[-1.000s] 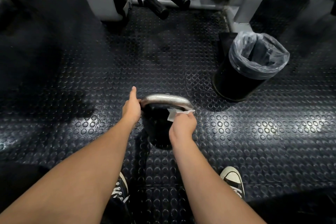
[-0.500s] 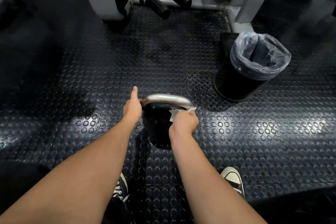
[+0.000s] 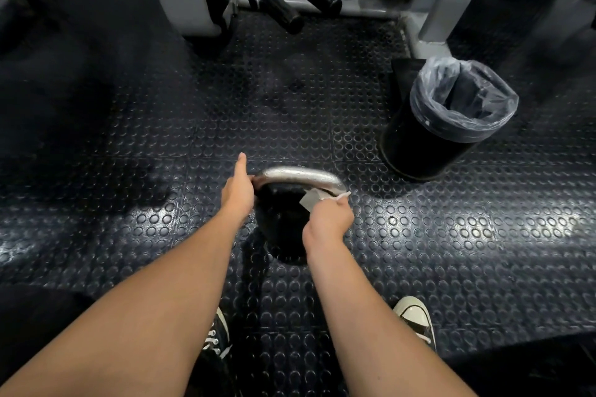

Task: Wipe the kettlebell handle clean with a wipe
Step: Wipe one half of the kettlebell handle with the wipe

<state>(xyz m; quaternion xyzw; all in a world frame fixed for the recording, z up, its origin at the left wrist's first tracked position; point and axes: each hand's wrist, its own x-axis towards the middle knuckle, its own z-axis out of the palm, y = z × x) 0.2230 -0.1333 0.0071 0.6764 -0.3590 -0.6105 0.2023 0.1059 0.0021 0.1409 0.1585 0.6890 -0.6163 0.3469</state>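
A black kettlebell with a silver handle stands on the studded rubber floor in front of me. My left hand holds the left end of the handle, its thumb pointing straight away from me. My right hand pinches a small white wipe against the right end of the handle, on its near underside. The lower part of the kettlebell is dark and partly hidden between my arms.
A black bin lined with a clear bag stands to the right behind the kettlebell. A grey gym machine frame with black roller pads fills the far side. My two sneakers are near the bottom.
My right hand with the wipe has slid a little to the right along the handle's right end. My left hand has kept its hold.
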